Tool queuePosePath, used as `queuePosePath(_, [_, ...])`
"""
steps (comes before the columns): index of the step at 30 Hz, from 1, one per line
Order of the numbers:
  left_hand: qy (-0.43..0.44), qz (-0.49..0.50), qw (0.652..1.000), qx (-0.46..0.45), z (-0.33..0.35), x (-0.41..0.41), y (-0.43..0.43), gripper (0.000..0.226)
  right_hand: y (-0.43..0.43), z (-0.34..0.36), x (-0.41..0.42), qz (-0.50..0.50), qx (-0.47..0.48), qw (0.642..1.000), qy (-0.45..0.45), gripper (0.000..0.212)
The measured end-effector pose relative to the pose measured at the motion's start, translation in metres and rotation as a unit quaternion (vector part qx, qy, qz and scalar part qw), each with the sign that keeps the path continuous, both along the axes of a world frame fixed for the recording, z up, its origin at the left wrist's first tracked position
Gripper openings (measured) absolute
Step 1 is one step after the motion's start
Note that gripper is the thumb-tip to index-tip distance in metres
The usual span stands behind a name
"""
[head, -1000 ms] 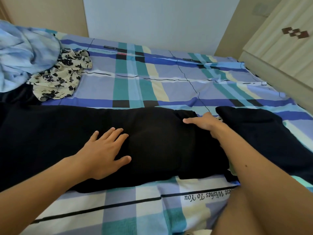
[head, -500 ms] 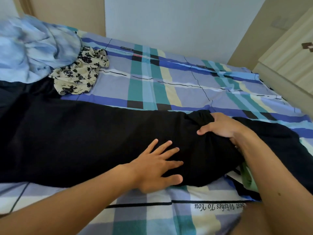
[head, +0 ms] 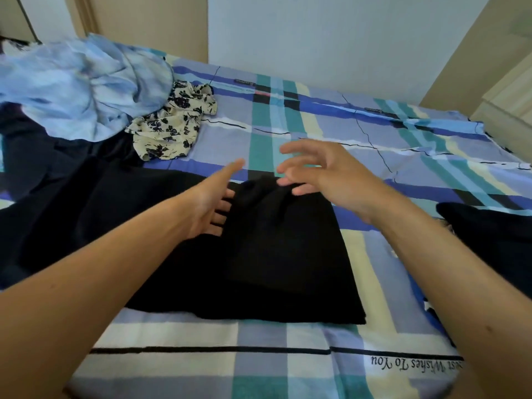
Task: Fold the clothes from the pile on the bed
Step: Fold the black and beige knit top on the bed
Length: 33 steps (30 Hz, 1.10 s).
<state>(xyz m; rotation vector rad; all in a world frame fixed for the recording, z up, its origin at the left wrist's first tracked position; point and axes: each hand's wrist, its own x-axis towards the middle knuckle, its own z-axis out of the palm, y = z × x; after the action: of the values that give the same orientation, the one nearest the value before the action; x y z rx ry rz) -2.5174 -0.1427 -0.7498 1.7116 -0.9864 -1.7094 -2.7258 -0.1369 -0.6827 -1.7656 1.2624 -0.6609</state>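
Note:
A long black garment (head: pixel 273 254) lies across the plaid bed sheet (head: pixel 288 370), with its right end folded over onto itself. My left hand (head: pixel 210 203) lies on the cloth beside the fold, fingers straight and partly under the flap's edge. My right hand (head: pixel 319 171) hovers just above the far edge of the folded part, fingers spread and slightly bent, holding nothing. The pile sits at the far left: a light blue tie-dye garment (head: pixel 80 90), a cream floral top (head: pixel 172 125) and dark clothes (head: pixel 43 156) beneath them.
Another black folded piece (head: pixel 489 237) lies at the right edge of the bed. A pale cabinet (head: pixel 506 105) stands at the far right. Walls close the far side of the bed.
My right hand carried the garment's right end leftward, laid it over the middle and let go. My left hand moved from pressing flat on the cloth to the fold's left side. The view shifted left.

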Motion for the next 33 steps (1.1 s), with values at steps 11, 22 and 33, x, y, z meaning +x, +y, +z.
queuePosePath(11, [-0.156, -0.108, 0.953, -0.236, -0.027, -0.039, 0.005, 0.092, -0.007, -0.083, -0.064, -0.191, 0.167, 0.962, 0.099, 0.083])
queuePosePath(22, [-0.418, -0.238, 0.755, -0.445, -0.024, -0.042, 0.039, 0.058, -0.009, -0.094, -0.057, -0.196, 0.269, 0.940, -0.080, 0.072])
queuePosePath(33, [-0.458, -0.423, 0.681, -0.384, -0.053, -0.071, 0.057, 0.070, -0.013, -0.056, -0.147, -0.264, 0.149, 0.895, 0.328, 0.110])
